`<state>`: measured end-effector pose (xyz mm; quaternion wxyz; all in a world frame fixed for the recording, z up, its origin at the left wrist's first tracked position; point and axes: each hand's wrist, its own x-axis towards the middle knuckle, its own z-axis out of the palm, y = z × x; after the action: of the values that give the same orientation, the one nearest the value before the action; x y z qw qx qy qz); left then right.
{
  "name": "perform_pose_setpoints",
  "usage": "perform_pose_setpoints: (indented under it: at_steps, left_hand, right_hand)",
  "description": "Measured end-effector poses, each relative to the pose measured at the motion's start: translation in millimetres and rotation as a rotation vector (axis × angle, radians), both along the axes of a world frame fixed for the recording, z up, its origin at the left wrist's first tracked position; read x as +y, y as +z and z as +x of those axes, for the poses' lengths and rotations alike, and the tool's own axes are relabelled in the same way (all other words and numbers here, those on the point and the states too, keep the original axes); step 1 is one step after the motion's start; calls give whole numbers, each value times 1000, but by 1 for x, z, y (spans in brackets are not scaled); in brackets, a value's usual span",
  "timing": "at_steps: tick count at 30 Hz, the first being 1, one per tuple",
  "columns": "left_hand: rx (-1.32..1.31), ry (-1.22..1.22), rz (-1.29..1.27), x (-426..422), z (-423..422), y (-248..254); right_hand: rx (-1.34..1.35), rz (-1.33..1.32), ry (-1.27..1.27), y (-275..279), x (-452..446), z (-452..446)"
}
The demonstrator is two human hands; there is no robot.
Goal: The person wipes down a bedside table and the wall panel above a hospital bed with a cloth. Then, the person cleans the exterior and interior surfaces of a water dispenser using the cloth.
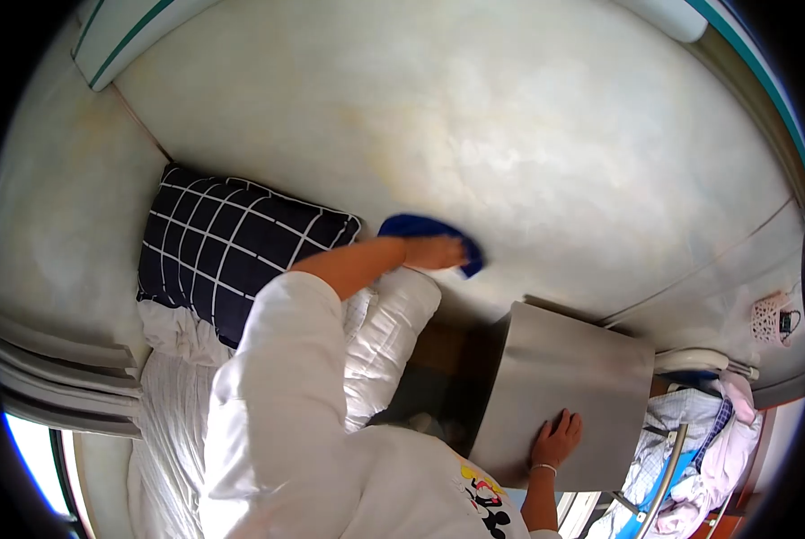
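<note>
Left hand (437, 253) has blue cloth (411, 225) at wall (528, 126), finger spread unclear; my right (558, 440) rests open on grey cabinet (569, 386). Next stroke likely needs even pressure.

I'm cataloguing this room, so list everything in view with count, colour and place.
wall: pale, mottled, behind the bedding
checked pillow: 1, black and white, left of centre
bedding: count unclear, white, below pillow
cloth: 1, blue, against wall
flat-topped furniture: 1, grey, right of centre
basket: 1, pink, far right
clothes: several, mixed colours, lower right
folds: several, grey, left edge
shirt: 1, white, printed, worn
left hand: 1, on cloth
right hand: 1, on furniture
</note>
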<state>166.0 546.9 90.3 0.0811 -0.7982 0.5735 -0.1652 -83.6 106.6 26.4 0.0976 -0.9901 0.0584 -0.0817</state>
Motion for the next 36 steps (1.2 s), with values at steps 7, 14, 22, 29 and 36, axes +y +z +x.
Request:
perform_pose_setpoints:
  at_steps: [7, 14, 22, 29, 36]
  left_hand:
    - [29, 174, 270, 118, -40, 32]
    - [-763, 679, -542, 182, -57, 210]
    - [-710, 1466, -1918, 206, -13, 83]
    - [-237, 1343, -2740, 135, -9, 73]
    - [-451, 1217, -2279, 301, -37, 200]
  right_hand:
    - [92, -17, -8, -1, 2, 3]
    - [-74, -115, -3, -7, 0, 5]
    - [-97, -144, 137, 30, 16, 5]
    - [-151, -139, 174, 25, 8, 3]
    - [-144, -121, 134, 25, 17, -4]
